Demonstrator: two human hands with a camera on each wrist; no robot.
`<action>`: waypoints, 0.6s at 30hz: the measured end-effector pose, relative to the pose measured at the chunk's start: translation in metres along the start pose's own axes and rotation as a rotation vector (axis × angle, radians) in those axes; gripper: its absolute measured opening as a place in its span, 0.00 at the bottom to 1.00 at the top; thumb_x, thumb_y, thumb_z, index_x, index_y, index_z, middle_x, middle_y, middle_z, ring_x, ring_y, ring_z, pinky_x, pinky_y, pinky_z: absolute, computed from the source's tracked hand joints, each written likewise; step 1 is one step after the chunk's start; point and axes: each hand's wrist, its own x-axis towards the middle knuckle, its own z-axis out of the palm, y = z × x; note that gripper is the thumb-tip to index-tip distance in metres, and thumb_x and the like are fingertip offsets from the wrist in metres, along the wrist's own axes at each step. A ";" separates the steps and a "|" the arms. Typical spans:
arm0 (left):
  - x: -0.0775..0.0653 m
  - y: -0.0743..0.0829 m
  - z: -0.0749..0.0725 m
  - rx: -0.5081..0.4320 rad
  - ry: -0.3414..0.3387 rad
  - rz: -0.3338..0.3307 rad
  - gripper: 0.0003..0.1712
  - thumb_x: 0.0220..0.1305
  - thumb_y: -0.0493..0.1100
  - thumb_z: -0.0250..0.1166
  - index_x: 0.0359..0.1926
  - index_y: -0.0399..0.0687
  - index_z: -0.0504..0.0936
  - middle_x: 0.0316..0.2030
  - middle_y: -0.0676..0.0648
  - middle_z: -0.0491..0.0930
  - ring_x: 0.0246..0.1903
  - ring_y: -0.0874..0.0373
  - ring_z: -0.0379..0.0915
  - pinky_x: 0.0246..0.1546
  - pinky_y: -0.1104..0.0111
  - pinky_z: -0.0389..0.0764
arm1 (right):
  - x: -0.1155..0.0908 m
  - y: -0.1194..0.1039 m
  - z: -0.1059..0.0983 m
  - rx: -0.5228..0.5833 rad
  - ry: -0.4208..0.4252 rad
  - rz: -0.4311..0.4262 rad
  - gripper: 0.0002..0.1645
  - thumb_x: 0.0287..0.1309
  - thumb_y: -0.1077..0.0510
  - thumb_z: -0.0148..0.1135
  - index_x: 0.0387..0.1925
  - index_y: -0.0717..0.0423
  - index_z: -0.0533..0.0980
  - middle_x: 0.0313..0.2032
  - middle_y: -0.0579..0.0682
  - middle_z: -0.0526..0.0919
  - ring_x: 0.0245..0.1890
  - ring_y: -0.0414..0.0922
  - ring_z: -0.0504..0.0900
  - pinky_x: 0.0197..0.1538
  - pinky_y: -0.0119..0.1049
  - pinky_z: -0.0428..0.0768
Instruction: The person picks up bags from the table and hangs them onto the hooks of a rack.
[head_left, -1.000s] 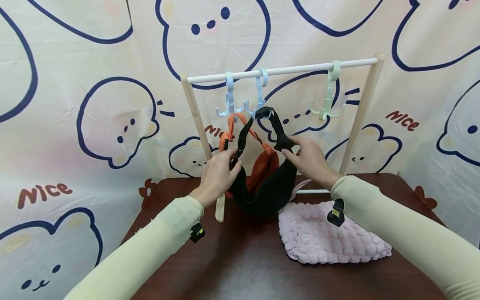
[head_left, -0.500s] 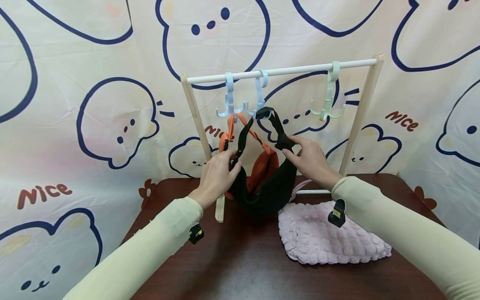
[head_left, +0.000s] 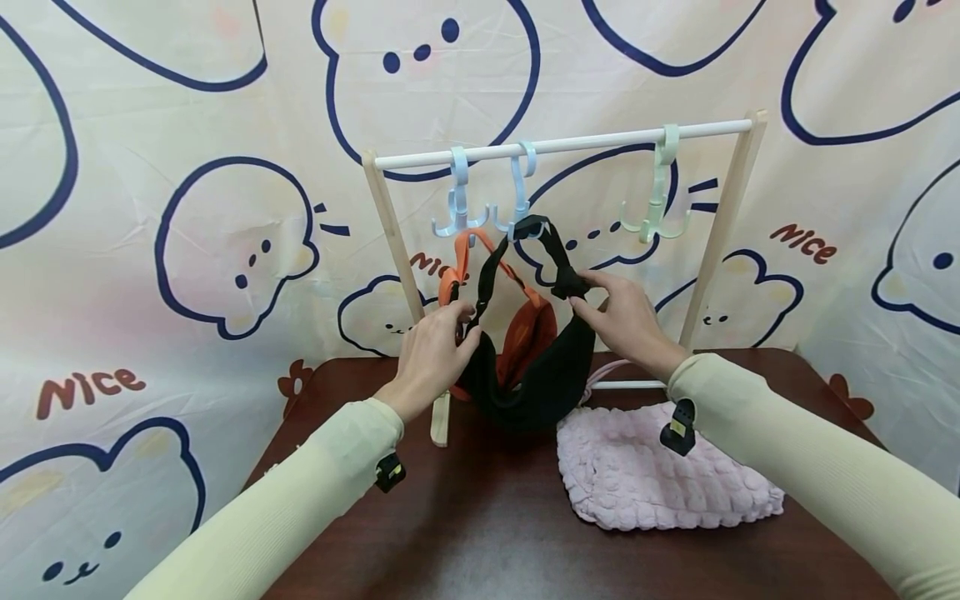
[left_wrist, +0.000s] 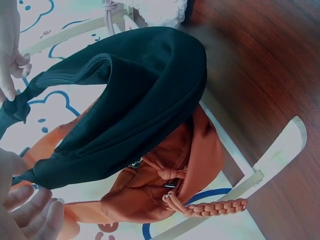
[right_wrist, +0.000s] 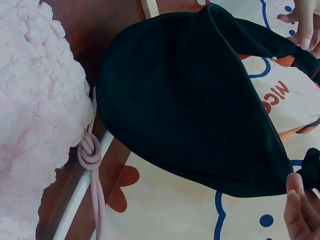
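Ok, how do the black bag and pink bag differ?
The black bag is smooth; the pink bag is bumpy. The black bag's strap is at a blue hook; the pink bag lies on the table. Left hand and right hand hold the black bag, not the pink bag.

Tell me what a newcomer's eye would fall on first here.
Probably the black bag, central in the head view, held by the left hand and right hand in front of an orange bag. Next, the puffy pink bag, lying on the dark table to the right. Behind everything, large blue-outlined cartoon faces cover the backdrop.
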 end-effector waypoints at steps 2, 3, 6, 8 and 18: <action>-0.001 0.000 0.000 -0.006 -0.001 -0.002 0.15 0.71 0.47 0.63 0.54 0.50 0.83 0.46 0.47 0.87 0.30 0.56 0.76 0.29 0.63 0.77 | 0.000 0.002 0.000 0.002 0.003 -0.003 0.29 0.69 0.54 0.62 0.67 0.58 0.72 0.58 0.60 0.82 0.18 0.43 0.80 0.19 0.36 0.72; -0.001 0.000 0.000 -0.007 -0.001 -0.004 0.14 0.71 0.47 0.63 0.54 0.50 0.83 0.45 0.47 0.87 0.30 0.56 0.76 0.29 0.64 0.77 | 0.000 0.002 0.000 0.005 0.004 -0.004 0.28 0.69 0.54 0.62 0.67 0.57 0.72 0.58 0.60 0.82 0.18 0.43 0.80 0.19 0.36 0.72; -0.002 0.000 0.000 -0.010 0.002 -0.005 0.14 0.70 0.47 0.64 0.53 0.50 0.83 0.44 0.48 0.86 0.30 0.56 0.75 0.28 0.64 0.76 | 0.000 0.004 0.000 0.013 0.008 -0.006 0.28 0.69 0.53 0.62 0.67 0.56 0.73 0.57 0.59 0.83 0.18 0.43 0.80 0.19 0.36 0.72; -0.002 0.000 -0.001 -0.011 0.006 -0.003 0.14 0.70 0.47 0.64 0.53 0.49 0.83 0.44 0.48 0.86 0.29 0.57 0.75 0.27 0.65 0.75 | 0.000 0.005 -0.001 0.016 0.012 -0.006 0.27 0.69 0.53 0.61 0.67 0.55 0.73 0.56 0.59 0.83 0.18 0.43 0.80 0.19 0.35 0.71; -0.006 0.001 -0.004 -0.002 0.005 -0.035 0.16 0.71 0.48 0.63 0.55 0.49 0.83 0.46 0.48 0.87 0.31 0.55 0.76 0.31 0.62 0.76 | -0.002 0.005 -0.004 -0.019 0.036 -0.016 0.26 0.69 0.53 0.61 0.65 0.54 0.74 0.54 0.59 0.85 0.21 0.43 0.81 0.24 0.35 0.75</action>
